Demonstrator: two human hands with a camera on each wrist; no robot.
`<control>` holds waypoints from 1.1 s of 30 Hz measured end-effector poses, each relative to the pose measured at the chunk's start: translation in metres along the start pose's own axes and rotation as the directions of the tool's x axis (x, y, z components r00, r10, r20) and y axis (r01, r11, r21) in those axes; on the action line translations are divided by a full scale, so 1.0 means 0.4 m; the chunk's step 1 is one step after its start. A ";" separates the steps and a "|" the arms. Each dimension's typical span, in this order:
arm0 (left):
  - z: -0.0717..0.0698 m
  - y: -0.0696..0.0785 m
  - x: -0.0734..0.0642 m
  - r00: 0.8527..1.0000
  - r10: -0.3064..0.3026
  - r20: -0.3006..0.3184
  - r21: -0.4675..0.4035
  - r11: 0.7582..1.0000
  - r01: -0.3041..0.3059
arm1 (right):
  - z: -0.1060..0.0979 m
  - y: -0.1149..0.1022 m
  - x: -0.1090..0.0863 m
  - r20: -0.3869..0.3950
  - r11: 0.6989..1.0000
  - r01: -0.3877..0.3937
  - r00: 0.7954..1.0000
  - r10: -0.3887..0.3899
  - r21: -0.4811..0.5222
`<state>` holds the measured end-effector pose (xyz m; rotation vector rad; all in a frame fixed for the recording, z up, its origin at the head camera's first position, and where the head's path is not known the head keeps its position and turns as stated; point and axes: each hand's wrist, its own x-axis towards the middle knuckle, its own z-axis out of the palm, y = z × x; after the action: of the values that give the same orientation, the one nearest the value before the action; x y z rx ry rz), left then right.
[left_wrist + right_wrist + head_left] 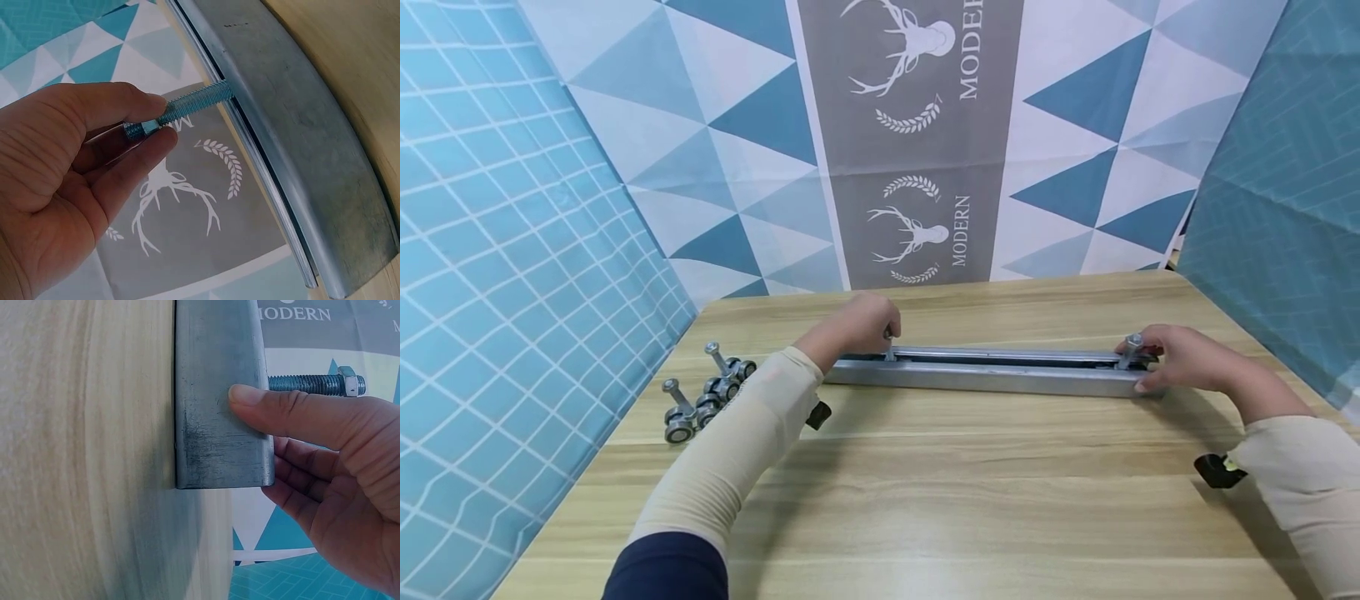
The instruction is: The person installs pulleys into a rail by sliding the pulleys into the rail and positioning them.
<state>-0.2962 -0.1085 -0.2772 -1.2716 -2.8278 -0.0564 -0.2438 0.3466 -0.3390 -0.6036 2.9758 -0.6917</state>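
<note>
A long metal channel rail [1000, 377] lies across the table with its slot facing up. Near its left part, my left hand [857, 323] pinches a threaded bolt [197, 103] between thumb and fingers, around the nut at its top. The bolt's lower end goes into the slot. At the other end, my right hand [1191, 358] grips the rail, the thumb [250, 397] on the near side wall and the fingers behind. A second bolt [306, 383] with a nut stands up from the slot beside that hand.
Several roller trolleys [707, 404] with wheels sit grouped at the table's left side, two with bolts pointing up. The wooden table [970, 500] extends in front of the rail. Patterned cloth [917, 150] hangs behind and on both sides.
</note>
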 end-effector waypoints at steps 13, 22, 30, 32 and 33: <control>0.004 0.023 0.022 1.000 0.012 -0.006 0.021 1.000 -0.012 | 0.000 0.002 0.001 0.002 1.000 -0.005 1.000 0.005 0.003; 0.010 0.039 0.036 0.999 0.032 -0.024 0.009 0.999 -0.032 | 0.001 0.004 -0.002 0.008 1.000 -0.012 1.000 0.012 0.011; 0.009 0.057 0.047 0.998 0.050 -0.028 0.018 0.999 -0.050 | 0.000 0.003 0.000 0.011 1.000 -0.014 1.000 0.014 0.012; 0.010 0.060 0.051 0.998 0.052 -0.028 0.010 0.999 -0.051 | 0.000 0.003 -0.001 0.010 1.000 -0.008 1.000 0.008 0.016; 0.010 0.063 0.053 0.998 0.054 -0.030 0.007 0.999 -0.054 | 0.000 0.004 -0.001 0.008 1.000 -0.010 1.000 0.009 0.017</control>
<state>-0.2917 -0.0757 -0.2798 -1.3331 -2.7646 -0.0640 -0.2440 0.3479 -0.3398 -0.5896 2.9600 -0.7119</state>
